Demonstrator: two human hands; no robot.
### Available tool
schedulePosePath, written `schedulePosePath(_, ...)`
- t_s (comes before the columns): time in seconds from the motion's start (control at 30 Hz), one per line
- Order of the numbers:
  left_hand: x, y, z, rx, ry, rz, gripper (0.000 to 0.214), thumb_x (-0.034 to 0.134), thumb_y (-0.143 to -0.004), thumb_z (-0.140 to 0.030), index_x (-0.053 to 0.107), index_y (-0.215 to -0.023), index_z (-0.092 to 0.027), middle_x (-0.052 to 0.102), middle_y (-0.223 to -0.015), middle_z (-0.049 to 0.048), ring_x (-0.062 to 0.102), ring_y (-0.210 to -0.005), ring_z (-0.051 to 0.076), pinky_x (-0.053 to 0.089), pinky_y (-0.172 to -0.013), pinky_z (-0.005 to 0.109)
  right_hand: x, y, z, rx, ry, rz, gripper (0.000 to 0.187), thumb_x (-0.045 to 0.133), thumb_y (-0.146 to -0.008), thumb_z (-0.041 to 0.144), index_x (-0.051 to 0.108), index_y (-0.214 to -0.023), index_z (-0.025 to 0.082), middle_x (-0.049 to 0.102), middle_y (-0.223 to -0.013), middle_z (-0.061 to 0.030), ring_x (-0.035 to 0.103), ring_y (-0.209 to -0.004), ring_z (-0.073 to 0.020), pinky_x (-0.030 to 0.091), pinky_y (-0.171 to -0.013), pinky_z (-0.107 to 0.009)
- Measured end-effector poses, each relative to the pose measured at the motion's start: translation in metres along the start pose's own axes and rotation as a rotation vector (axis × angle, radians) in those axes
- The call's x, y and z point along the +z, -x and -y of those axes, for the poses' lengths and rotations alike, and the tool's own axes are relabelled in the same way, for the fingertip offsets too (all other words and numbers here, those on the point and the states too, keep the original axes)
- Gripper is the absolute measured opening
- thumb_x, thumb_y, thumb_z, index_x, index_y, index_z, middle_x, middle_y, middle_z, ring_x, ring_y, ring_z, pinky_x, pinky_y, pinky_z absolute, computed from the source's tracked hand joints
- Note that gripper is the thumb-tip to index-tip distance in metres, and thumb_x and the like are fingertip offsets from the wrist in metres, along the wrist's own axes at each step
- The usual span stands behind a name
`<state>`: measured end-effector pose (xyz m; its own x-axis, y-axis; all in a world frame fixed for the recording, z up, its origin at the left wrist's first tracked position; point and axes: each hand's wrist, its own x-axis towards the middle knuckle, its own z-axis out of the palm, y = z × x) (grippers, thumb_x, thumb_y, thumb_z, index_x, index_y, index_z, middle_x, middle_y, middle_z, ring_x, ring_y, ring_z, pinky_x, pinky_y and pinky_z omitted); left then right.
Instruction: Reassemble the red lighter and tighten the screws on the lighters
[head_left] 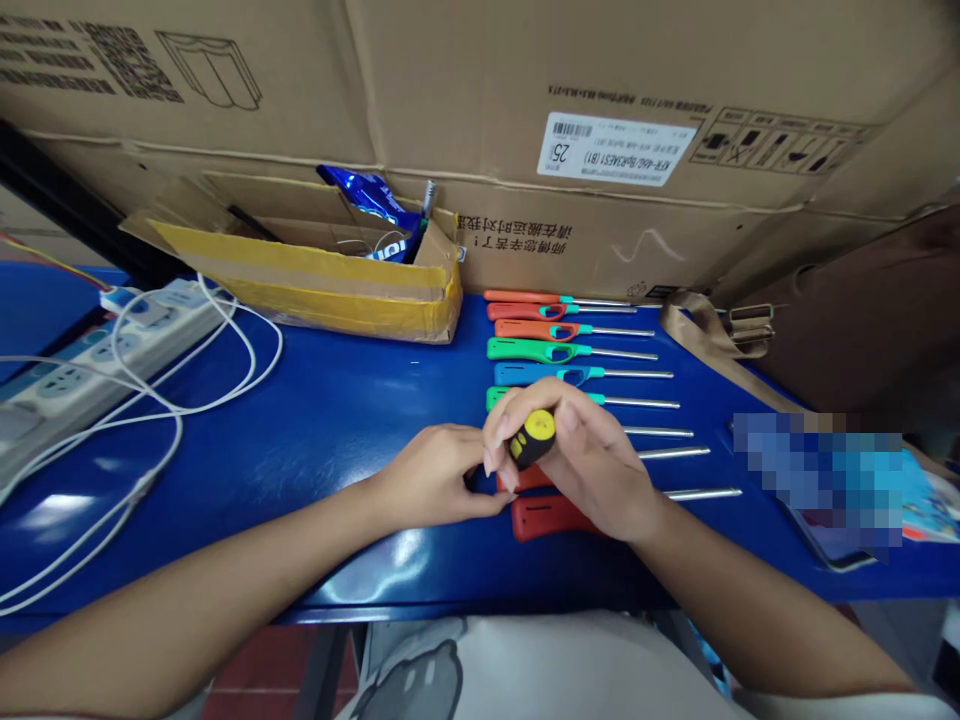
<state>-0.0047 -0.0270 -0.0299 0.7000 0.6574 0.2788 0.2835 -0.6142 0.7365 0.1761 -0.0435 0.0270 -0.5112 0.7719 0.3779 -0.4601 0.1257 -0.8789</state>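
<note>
My right hand [592, 455] is closed around a black tool with a yellow end cap [534, 436], held upright over a blue table [337, 420]. My left hand [435, 475] rests on the table just left of it, its fingers curled and touching the handle end of a red long-nosed lighter [529, 478]. Several such lighters lie in a row side by side, with orange [525, 297], red, green [529, 350] and blue [529, 374] handles and metal nozzles pointing right. Another red lighter [547, 517] lies nearest me, partly under my right hand.
A low open cardboard box [315, 285] with a blue packet stands at the back left. A white power strip [97, 350] and white cables lie at the left. Large cartons form the back wall. A brown bag strap [712, 335] and a blurred item lie at the right.
</note>
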Motion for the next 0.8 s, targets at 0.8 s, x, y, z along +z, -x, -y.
schedulePosePath(0.8,0.0012,0.0013,0.0015,0.037,-0.011,0.007,0.017,0.076,-0.079,-0.016,0.076,-0.091,-0.027,0.077,-0.085,-0.0055,0.069,-0.070,0.011,0.050,-0.072,0.021,0.0001,-0.0001,0.0001,-0.023,-0.096,0.039,0.017,0.050,-0.102,0.038,0.052,-0.108,0.021,0.062,-0.095,-0.0032,0.051,-0.065,-0.0106,0.044,-0.065,-0.030)
